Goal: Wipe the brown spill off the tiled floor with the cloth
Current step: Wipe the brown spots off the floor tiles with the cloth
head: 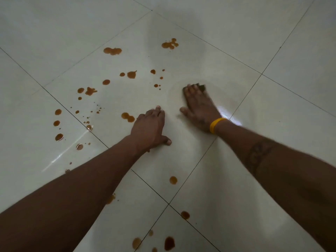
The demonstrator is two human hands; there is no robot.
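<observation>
Brown spill (112, 51) dotted all over the floor (236, 179)
Right hand (198, 106) presses the cloth (202, 87) down, grip flat; left hand (150, 130) rests nearby, grip loose and empty.

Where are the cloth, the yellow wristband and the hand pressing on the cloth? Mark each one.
cloth (202, 87): head view, dark corner showing beyond the fingertips.
yellow wristband (216, 124): head view, middle of the band.
right hand (198, 106): head view, back of the hand.

Right hand (198, 106) pressing dark cloth (201, 87) on tiled floor (236, 42), left hand (151, 130) resting beside it — brown spill (131, 74) scattered left.
</observation>
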